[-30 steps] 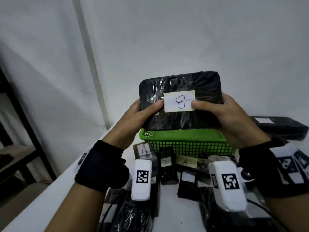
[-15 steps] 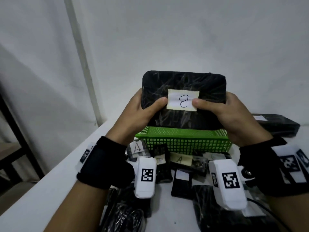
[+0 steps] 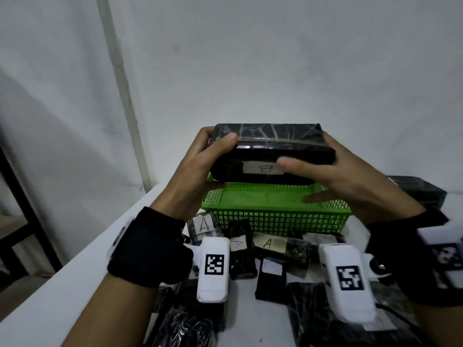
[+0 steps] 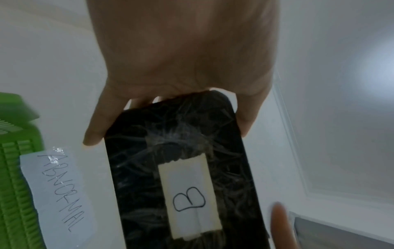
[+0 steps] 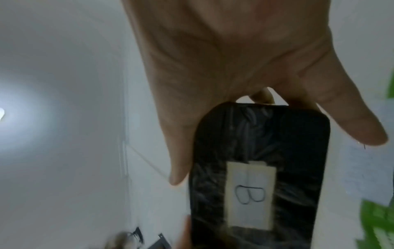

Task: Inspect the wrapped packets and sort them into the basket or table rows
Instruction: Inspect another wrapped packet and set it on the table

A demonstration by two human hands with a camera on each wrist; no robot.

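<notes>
The black rectangular film-wrapped packet (image 3: 271,156) hangs just above the green plastic mesh basket (image 3: 275,209), long axis running left to right, labelled face tipped toward the person. Its pale paper label (image 4: 189,198) reads "B". The left hand (image 3: 198,171) and right hand (image 3: 350,176) clasp its opposite short ends. A white slip (image 4: 57,188) beside the basket reads "ABNORMAL"; smaller wrapped packets (image 3: 270,246) on the white table (image 3: 62,284) show "A".

— Where was the black packet (image 3: 271,156)?
— Mid-frame, held above the green basket (image 3: 275,209), tilted flat, its clear wrap creased and a pale label (image 3: 261,168) marked "B" on the near face.
— And the rest?
— Smaller black packets (image 3: 270,278) lay below the basket in the lower frame, several labelled "A". One long packet (image 3: 421,190) lay at the right edge.
</notes>
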